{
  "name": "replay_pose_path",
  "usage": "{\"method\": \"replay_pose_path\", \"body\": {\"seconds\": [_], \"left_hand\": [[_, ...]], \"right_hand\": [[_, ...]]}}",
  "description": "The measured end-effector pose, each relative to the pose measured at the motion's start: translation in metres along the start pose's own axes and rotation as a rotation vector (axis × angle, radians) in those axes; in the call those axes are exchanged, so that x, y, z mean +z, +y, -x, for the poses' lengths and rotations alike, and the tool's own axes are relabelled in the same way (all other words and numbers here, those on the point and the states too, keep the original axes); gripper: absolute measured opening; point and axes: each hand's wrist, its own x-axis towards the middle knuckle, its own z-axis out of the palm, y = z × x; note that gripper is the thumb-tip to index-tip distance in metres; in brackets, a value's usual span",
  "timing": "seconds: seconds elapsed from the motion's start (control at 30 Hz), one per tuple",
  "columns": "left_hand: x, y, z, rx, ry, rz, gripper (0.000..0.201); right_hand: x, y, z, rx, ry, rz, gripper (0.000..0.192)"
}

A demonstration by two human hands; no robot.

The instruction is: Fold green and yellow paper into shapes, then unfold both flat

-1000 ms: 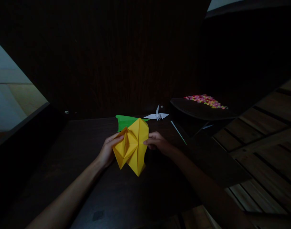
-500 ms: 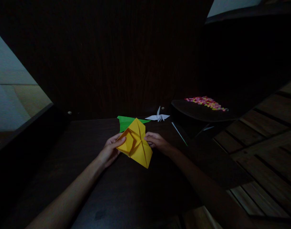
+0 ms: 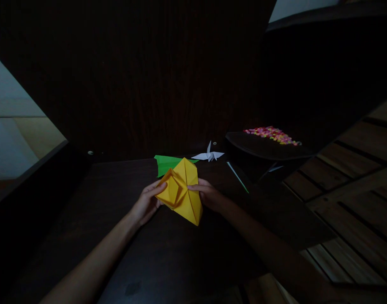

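Observation:
A yellow folded paper (image 3: 189,202) is held up between both hands above the dark wooden surface. On its left side, my left hand (image 3: 150,198) pinches a raised boxy fold, thumb on top and fingers beneath. My right hand (image 3: 209,194) grips the opposite side, its thumb lying across the creases near the middle and its other fingers hidden behind the paper. Just behind the yellow paper lies a green paper plane (image 3: 163,164), partly covered by it. A white origami crane (image 3: 210,156) stands to the right of the green one.
A thin white and green strip (image 3: 238,177) lies right of my right hand. Many small pink, red and yellow pieces (image 3: 271,134) are heaped on a curved dark shelf (image 3: 253,147). A dark upright panel (image 3: 168,84) rises behind, and a slatted wooden floor (image 3: 364,207) shows at right.
My right hand has shifted its hold: its thumb now reaches further over the yellow paper, and the right edge bends back more. The left hand keeps its pinch. The view has moved slightly.

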Motion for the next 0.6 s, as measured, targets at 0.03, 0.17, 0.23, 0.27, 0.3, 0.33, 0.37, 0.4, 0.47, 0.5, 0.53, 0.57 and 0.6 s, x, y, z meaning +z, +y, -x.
{"method": "replay_pose_path", "body": {"seconds": [0.03,0.17,0.23,0.27,0.3,0.33,0.37,0.4,0.47,0.5,0.53,0.57,0.6], "left_hand": [[0.0,0.001,0.0,0.009,0.017,0.003,0.028],[-0.003,0.003,0.0,0.114,0.048,-0.02,0.032],[-0.004,0.0,0.0,0.184,0.022,-0.073,0.036],[-0.005,-0.003,0.0,0.226,0.015,-0.117,0.038],[-0.006,-0.006,0.0,0.286,0.03,-0.179,0.04],[-0.007,-0.009,0.001,0.369,0.066,-0.261,0.041],[-0.007,-0.013,0.001,0.475,0.122,-0.365,0.042],[-0.008,-0.016,0.002,0.605,0.19,-0.49,0.044],[-0.008,-0.02,0.005,0.885,0.296,-0.774,0.046],[-0.008,-0.021,0.007,1.018,0.324,-0.908,0.047],[-0.007,-0.02,0.009,1.134,0.328,-1.025,0.048],[-0.005,-0.02,0.012,1.231,0.309,-1.127,0.049],[-0.003,-0.018,0.014,1.307,0.273,-1.212,0.05]], "right_hand": [[-0.001,0.001,-0.001,-0.006,0.019,-0.001,0.042],[-0.002,0.003,-0.005,-0.022,0.124,-0.004,0.038],[-0.003,0.004,-0.007,-0.047,0.18,-0.022,0.036],[-0.003,0.005,-0.007,-0.067,0.202,-0.034,0.036],[-0.002,0.006,-0.008,-0.088,0.219,-0.045,0.036],[-0.002,0.006,-0.008,-0.112,0.234,-0.053,0.036],[-0.002,0.006,-0.009,-0.135,0.244,-0.06,0.037],[-0.001,0.006,-0.009,-0.159,0.255,-0.066,0.037],[0.0,0.006,-0.009,-0.197,0.277,-0.071,0.036],[0.0,0.006,-0.009,-0.211,0.284,-0.071,0.036],[0.0,0.005,-0.009,-0.22,0.286,-0.068,0.036],[0.001,0.005,-0.009,-0.222,0.285,-0.063,0.037],[0.001,0.005,-0.008,-0.221,0.279,-0.056,0.037]]}}
